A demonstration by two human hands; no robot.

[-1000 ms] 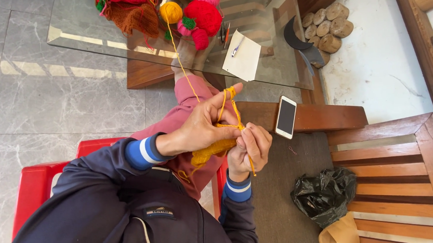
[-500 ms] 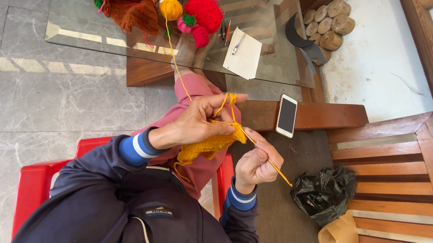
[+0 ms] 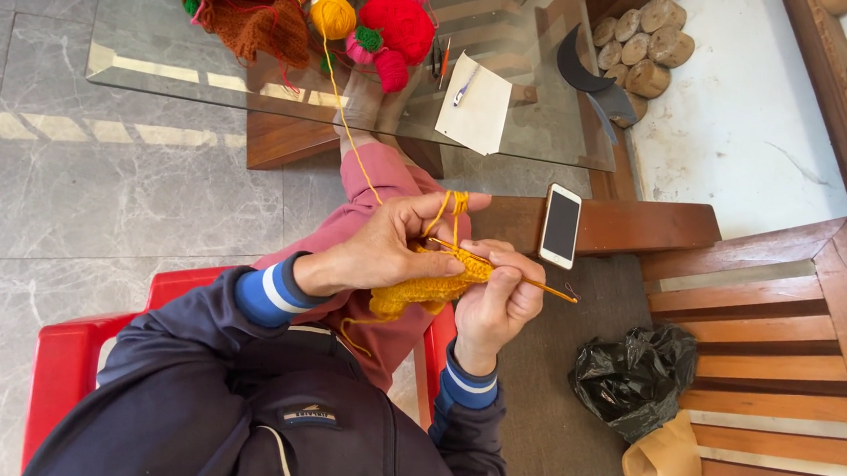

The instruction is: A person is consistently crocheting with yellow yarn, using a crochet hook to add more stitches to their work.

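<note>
My left hand (image 3: 384, 245) pinches a small piece of mustard-yellow crochet work (image 3: 430, 285) over my lap, with yarn looped over its raised forefinger. My right hand (image 3: 500, 294) grips a thin crochet hook (image 3: 538, 286), its tip set in the top edge of the piece and its tail pointing right. A yellow strand (image 3: 349, 135) runs up from the work to a yellow yarn ball (image 3: 332, 15) on the glass table (image 3: 159, 75).
Red, pink and green yarn balls (image 3: 394, 25) and a brown knitted piece (image 3: 255, 24) lie on the glass table with a white paper (image 3: 476, 104). A phone (image 3: 560, 225) rests on a wooden bench. A black bag (image 3: 635, 376) sits at right. I sit on a red chair (image 3: 63, 363).
My right hand, pulled out to the right half a second ago, has come back against the yellow piece with the hook. The left hand stays holding the work.
</note>
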